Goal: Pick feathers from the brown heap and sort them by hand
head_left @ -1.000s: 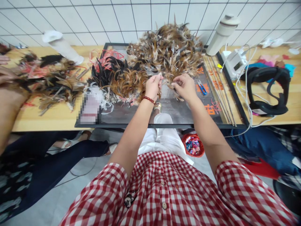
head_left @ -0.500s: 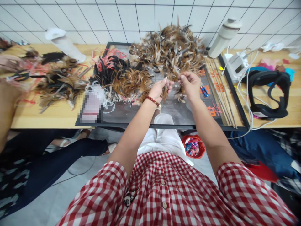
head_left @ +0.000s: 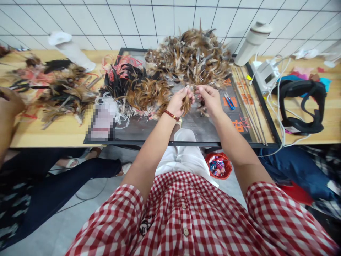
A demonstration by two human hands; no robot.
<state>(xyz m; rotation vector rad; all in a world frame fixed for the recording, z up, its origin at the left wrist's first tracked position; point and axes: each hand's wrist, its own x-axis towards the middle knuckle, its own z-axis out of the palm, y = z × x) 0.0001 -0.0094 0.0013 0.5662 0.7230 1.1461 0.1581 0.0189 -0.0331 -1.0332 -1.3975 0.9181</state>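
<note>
My left hand (head_left: 178, 101), a beaded bracelet at its wrist, is closed on a small bunch of brown feathers (head_left: 186, 104) that hangs below the fingers. Close by on the right, my right hand (head_left: 211, 99) pinches with thumb and forefinger near the top of that bunch; what lies in the pinch is too small to make out. Behind both hands rises a big heap of brown feathers (head_left: 197, 53). Tied-looking brown and black feather bunches (head_left: 149, 92) lie left of my left hand. Blue thread snips (head_left: 229, 101) rest to the right of my right hand.
A dark board (head_left: 149, 133) with a black rim lies under the work. Thin sticks (head_left: 249, 103), a white bottle (head_left: 252, 44), a power adapter (head_left: 269, 76) with cables and a black headset (head_left: 301, 106) are at right. Another person's hand (head_left: 10, 103) is at far left, near loose feathers (head_left: 70, 92).
My right hand has moved a little left, closer to my left hand, and more of the snips shows. The feather bunch in my left hand is more visible now.
</note>
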